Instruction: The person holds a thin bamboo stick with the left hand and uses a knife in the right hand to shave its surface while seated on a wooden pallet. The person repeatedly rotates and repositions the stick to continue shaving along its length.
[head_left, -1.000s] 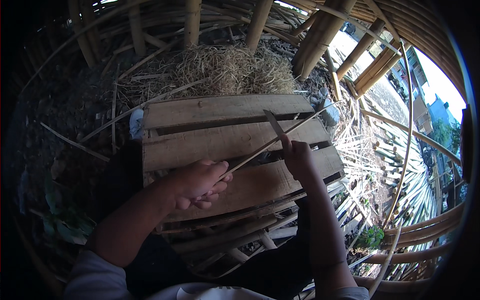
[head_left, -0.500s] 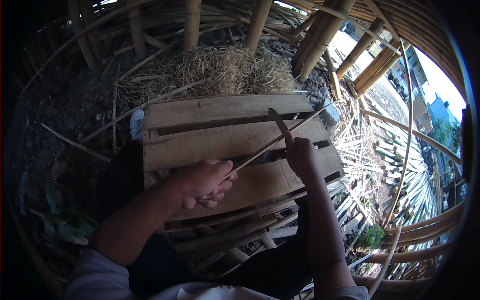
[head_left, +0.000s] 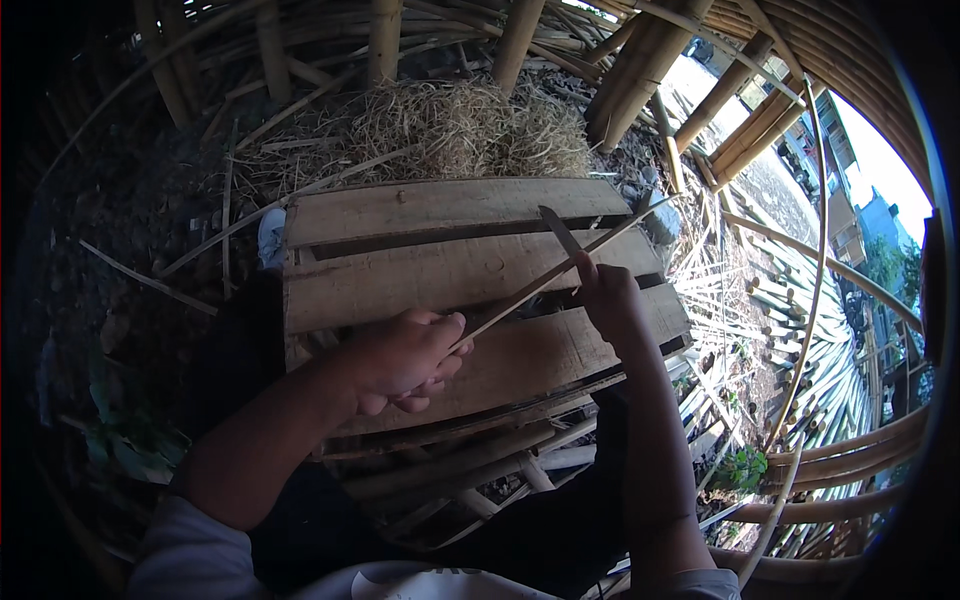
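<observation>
Fingers of left hand (head_left: 408, 358) clamp a strip (head_left: 540, 287) pointing past the far right corner of the slatted surface (head_left: 385, 290); right hand (head_left: 608, 297) clasps a knife (head_left: 562, 232). Probably shaving; next stroke needs steady blade.

The slatted table (head_left: 390, 287) was tan-brown, its boards streaked with grain and dotted with darker knots. Over the table, the strip (head_left: 528, 294) was pale straw-yellow and the knife (head_left: 559, 229) had a grey blade. Beyond the table, the fibre heap (head_left: 450, 130) was dusty beige; right of it, the small plant (head_left: 742, 467) was green; on its near side, the sleeve (head_left: 195, 550) was pale grey
</observation>
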